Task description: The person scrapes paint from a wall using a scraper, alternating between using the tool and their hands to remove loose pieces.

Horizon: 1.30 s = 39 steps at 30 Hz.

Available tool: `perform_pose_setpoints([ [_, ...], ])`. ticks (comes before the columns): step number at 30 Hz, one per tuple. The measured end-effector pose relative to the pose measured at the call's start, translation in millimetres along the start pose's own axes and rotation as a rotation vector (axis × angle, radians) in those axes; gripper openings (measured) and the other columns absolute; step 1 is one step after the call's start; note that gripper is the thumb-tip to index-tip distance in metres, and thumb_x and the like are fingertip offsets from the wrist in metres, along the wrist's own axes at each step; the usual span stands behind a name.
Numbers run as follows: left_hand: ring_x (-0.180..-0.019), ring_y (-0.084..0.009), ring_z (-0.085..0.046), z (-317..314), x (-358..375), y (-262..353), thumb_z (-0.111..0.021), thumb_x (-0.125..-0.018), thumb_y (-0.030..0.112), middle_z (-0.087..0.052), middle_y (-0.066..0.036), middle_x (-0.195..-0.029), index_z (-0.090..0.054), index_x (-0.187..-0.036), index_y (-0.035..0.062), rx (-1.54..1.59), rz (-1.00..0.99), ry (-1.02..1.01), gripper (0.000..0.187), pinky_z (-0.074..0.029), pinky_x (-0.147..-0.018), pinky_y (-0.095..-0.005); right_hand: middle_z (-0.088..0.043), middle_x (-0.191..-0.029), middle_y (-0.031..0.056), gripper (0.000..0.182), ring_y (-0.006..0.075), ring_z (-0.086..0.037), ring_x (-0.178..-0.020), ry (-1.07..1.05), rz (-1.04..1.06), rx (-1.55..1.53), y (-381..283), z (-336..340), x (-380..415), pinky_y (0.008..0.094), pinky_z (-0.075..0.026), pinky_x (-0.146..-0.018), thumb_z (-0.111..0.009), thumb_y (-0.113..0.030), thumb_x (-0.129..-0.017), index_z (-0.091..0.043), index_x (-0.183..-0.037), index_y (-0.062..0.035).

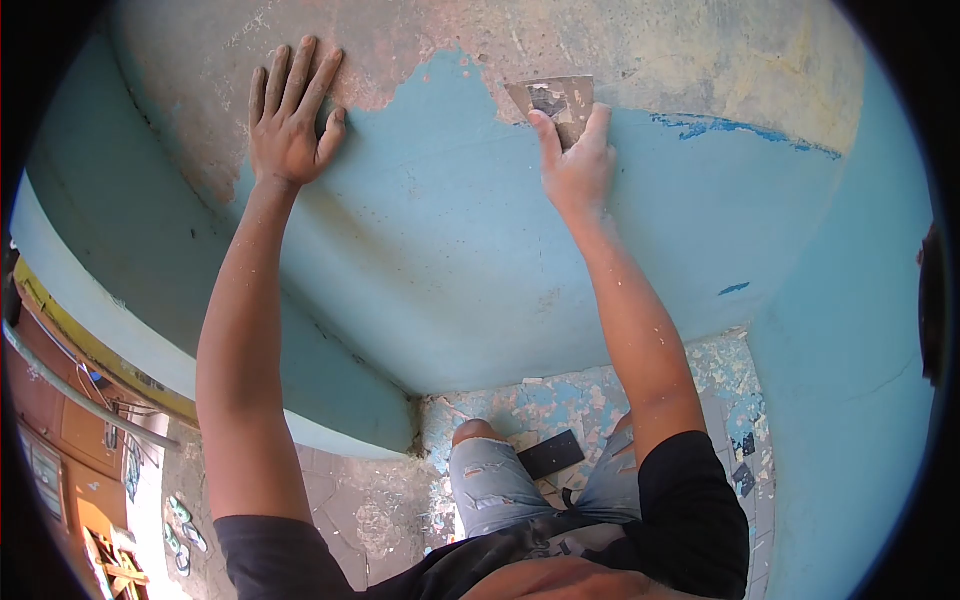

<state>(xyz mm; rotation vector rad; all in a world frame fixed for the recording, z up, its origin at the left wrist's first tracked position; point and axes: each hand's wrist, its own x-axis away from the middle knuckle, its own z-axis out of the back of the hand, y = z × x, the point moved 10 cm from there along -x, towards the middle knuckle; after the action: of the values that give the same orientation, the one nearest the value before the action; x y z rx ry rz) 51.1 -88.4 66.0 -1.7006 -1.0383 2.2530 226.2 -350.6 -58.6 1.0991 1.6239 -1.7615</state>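
Note:
Light-blue paint covers the lower part of the wall (450, 230), with a ragged edge where it meets bare, mottled plaster (400, 40) above. My left hand (290, 140) lies flat on the wall at the upper left, fingers stretched upward, on the plaster near the paint's edge. In my right hand (580, 165) is a paint scraper (562, 100) with a wide, worn blade. Its blade lies against the wall at the paint's edge, pointing up. The handle is hidden inside my fist.
Paint flakes (560, 400) litter the floor below, around my bent knees. A dark flat rectangular piece (551, 455) lies between my legs. Another blue wall (840, 330) stands at the right. Sandals (180, 530) and a curved pipe (90, 390) are at the lower left.

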Motion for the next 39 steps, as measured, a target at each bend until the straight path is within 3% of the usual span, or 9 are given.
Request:
perform_pose_setpoints([
  [4,-0.162,-0.0259,-0.027,0,0,2,-0.046,-0.102,0.041,-0.035,-0.002,-0.174,-0.046,-0.163,0.0315,0.018,0.003,0.024,0.061,-0.013,-0.134,-0.0476,-0.075,-0.085,0.0184,0.053,0.0419,-0.075,-0.076,0.048,-0.072,-0.084,8,8,-7,0.0493,-0.057,-0.063,-0.078,-0.045,-0.097,-0.047,-0.111,-0.0039],
  [6,-0.162,-0.0258,-0.027,0,-1,-1,-0.046,-0.103,0.041,-0.035,-0.002,-0.173,-0.046,-0.163,0.0314,0.005,0.007,0.022,0.061,-0.013,-0.135,-0.0474,-0.074,-0.081,0.0179,0.055,0.0422,-0.075,-0.073,0.017,0.033,-0.061,-3,-1,-1,0.0491,-0.057,-0.061,-0.078,-0.047,-0.097,-0.046,-0.109,-0.0030],
  [13,-0.161,-0.0259,-0.028,0,1,0,-0.046,-0.103,0.042,-0.036,-0.002,-0.173,-0.046,-0.163,0.0330,-0.001,0.013,0.010,0.061,-0.015,-0.134,-0.0475,-0.072,-0.079,0.0187,0.059,0.0430,-0.074,-0.072,0.091,0.007,0.000,6,6,-7,0.0483,-0.057,-0.060,-0.078,-0.050,-0.096,-0.046,-0.109,-0.0017],
  [16,-0.161,-0.0256,-0.029,1,2,0,-0.047,-0.102,0.043,-0.037,-0.001,-0.173,-0.047,-0.162,0.0332,-0.002,0.017,0.011,0.061,-0.016,-0.134,-0.0474,-0.072,-0.080,0.0202,0.061,0.0441,-0.074,-0.073,-0.094,0.051,-0.025,2,-10,0,0.0492,-0.057,-0.060,-0.078,-0.051,-0.096,-0.047,-0.110,-0.0005],
  [28,-0.159,-0.0254,-0.033,1,5,-1,-0.049,-0.099,0.044,-0.040,-0.001,-0.171,-0.049,-0.161,0.0329,-0.014,0.039,-0.007,0.063,-0.018,-0.134,-0.0470,-0.072,-0.086,0.0229,0.063,0.0420,-0.074,-0.081,-0.010,-0.172,-0.139,1,-14,-12,0.0497,-0.057,-0.068,-0.079,-0.053,-0.094,-0.048,-0.108,0.0005],
  [30,-0.159,-0.0251,-0.033,2,4,-1,-0.049,-0.099,0.044,-0.040,-0.001,-0.171,-0.049,-0.161,0.0335,0.005,0.039,0.025,0.063,-0.018,-0.134,-0.0469,-0.071,-0.084,0.0216,0.064,0.0424,-0.074,-0.078,0.012,-0.052,0.020,-16,-16,-12,0.0488,-0.057,-0.066,-0.080,-0.054,-0.093,-0.048,-0.106,-0.0001],
  [34,-0.159,-0.0250,-0.033,1,4,-3,-0.050,-0.099,0.044,-0.040,-0.001,-0.171,-0.049,-0.161,0.0343,0.018,0.034,0.034,0.063,-0.018,-0.134,-0.0468,-0.070,-0.082,0.0212,0.065,0.0433,-0.073,-0.075,-0.043,-0.007,0.021,-20,-15,-18,0.0487,-0.056,-0.063,-0.080,-0.054,-0.093,-0.047,-0.105,0.0002],
  [37,-0.159,-0.0250,-0.034,2,4,-2,-0.050,-0.099,0.043,-0.040,-0.001,-0.171,-0.050,-0.160,0.0348,0.028,0.036,0.043,0.062,-0.019,-0.134,-0.0470,-0.070,-0.081,0.0213,0.066,0.0436,-0.072,-0.073,0.086,-0.013,-0.037,-13,-7,-17,0.0488,-0.056,-0.061,-0.079,-0.055,-0.093,-0.046,-0.106,0.0006],
  [39,-0.159,-0.0252,-0.034,2,5,-2,-0.050,-0.099,0.043,-0.041,-0.001,-0.170,-0.051,-0.160,0.0347,0.020,0.039,0.037,0.061,-0.020,-0.133,-0.0472,-0.070,-0.081,0.0210,0.066,0.0425,-0.073,-0.073,-0.009,-0.007,-0.017,-14,-15,-16,0.0492,-0.056,-0.061,-0.079,-0.055,-0.093,-0.046,-0.107,0.0007],
])
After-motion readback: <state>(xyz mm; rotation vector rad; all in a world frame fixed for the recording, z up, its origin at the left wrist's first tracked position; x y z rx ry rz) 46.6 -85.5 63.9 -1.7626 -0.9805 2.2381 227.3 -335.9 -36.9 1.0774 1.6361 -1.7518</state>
